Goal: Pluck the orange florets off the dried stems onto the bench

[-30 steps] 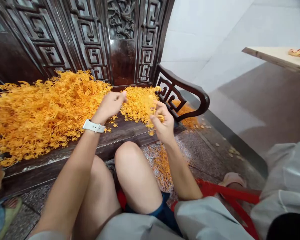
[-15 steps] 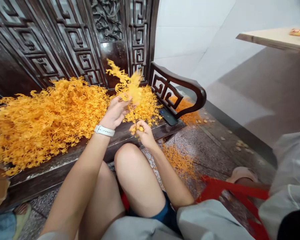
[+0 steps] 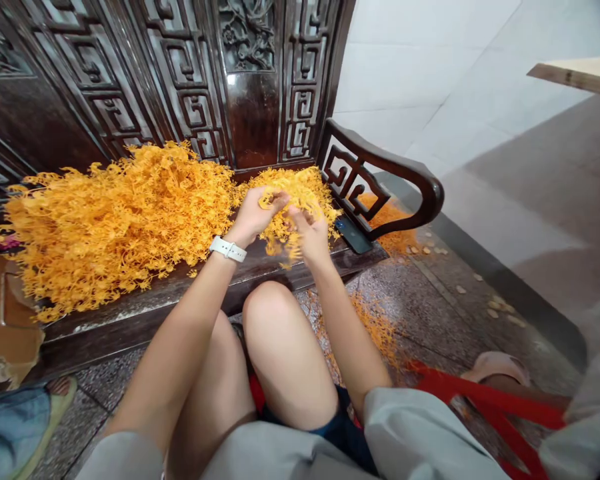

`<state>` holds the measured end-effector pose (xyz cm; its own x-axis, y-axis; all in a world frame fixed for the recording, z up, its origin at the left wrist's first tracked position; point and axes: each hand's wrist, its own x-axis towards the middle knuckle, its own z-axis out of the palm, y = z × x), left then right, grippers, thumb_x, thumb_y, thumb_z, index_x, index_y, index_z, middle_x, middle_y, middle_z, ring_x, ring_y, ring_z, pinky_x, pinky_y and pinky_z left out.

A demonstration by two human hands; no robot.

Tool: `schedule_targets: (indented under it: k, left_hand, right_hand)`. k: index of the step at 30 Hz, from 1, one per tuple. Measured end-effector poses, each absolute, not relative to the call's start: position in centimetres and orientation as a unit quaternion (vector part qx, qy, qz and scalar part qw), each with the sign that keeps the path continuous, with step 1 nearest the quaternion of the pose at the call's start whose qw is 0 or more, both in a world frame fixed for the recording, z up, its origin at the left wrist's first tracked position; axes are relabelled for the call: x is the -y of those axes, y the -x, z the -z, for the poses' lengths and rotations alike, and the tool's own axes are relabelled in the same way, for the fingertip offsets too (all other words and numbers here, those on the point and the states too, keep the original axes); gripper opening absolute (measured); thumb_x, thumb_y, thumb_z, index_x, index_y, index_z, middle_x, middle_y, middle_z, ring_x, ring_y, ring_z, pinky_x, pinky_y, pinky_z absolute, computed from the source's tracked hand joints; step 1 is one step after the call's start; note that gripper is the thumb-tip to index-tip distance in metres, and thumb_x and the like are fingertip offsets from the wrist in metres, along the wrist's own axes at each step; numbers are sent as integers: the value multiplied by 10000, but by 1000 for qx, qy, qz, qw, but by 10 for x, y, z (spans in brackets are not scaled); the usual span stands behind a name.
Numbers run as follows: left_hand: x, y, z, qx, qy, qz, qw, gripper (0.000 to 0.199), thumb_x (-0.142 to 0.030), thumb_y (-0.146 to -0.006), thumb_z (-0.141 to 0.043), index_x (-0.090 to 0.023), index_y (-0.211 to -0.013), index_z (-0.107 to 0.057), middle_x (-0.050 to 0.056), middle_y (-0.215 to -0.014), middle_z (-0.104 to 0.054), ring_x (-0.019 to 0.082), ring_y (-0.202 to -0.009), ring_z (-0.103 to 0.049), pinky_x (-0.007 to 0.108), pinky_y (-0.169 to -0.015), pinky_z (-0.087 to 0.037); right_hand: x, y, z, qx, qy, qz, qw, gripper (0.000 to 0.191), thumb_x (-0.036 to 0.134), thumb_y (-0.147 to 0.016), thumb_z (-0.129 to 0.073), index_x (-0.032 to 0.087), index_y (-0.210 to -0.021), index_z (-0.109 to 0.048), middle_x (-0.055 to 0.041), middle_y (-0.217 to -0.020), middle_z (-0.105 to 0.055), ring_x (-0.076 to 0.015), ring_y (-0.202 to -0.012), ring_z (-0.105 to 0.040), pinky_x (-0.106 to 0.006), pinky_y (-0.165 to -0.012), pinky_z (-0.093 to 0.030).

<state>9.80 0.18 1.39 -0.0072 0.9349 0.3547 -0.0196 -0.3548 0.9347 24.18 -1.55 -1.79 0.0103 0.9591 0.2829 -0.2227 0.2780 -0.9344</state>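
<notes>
Golden-orange sprigs [image 3: 120, 220], dark brown bench back [image 3: 185, 87] in key-fret lattice, white watch strap [image 3: 229, 249], red stool frame [image 3: 485, 398], seemingly

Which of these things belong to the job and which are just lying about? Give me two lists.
Belong to the job: left hand, right hand, orange sprigs held and heaped, orange bits fallen on the floor.

Lying about: dark phone, cardboard, red seat frame, carved wooden bench.

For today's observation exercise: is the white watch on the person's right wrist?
No, the white watch is on the left wrist, just behind the left hand.
</notes>
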Motion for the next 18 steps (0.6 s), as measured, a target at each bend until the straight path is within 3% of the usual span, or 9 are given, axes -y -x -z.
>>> schedule_targets:
  k: [5,8,12,15,18]
  left_hand:
    - [2,-75,-25,-427,-603,-532,414,406,-507,-817,-873,-150,-718,-706,8,-613,-571,140,-676,-567,271,-666,-477]
    - [3,-63,-28,-452,-561,-555,417,363,-458,-806,-898,-154,-751,-708,10,-635,-586,135,-698,-574,266,-671,-489]
    - [3,-50,-26,-474,-533,-540,447,319,-352,-746,-952,-146,-751,-708,14,-688,-633,112,-694,-576,248,-668,-484]
    - [2,-42,-22,-483,-538,-525,449,299,-334,-763,-937,-134,-750,-716,28,-726,-672,105,-684,-575,240,-666,-483]
    - [-1,-37,-18,-485,-547,-528,432,268,-317,-810,-900,-132,-758,-714,32,-725,-674,108,-683,-574,239,-676,-493]
  right_hand:
    - [-9,-241,13,440,323,-528,650,357,470,-835,-832,252,-877,-551,6,-878,-664,-149,-791,-674,-263,-657,-549]
    - [-14,-235,19,403,302,-589,632,332,329,-796,-861,255,-849,-541,33,-836,-675,-115,-689,-614,-240,-615,-515]
    - [-17,-224,28,305,281,-691,593,223,200,-813,-774,246,-852,-560,40,-805,-688,-114,-695,-625,-240,-652,-535]
    - [-20,-219,28,243,281,-740,560,105,296,-892,-676,232,-876,-594,9,-778,-685,-135,-724,-648,-268,-692,-563]
    - [-23,-214,22,256,287,-768,512,282,502,-932,-625,220,-945,-631,-24,-781,-680,-165,-720,-650,-303,-669,-574]
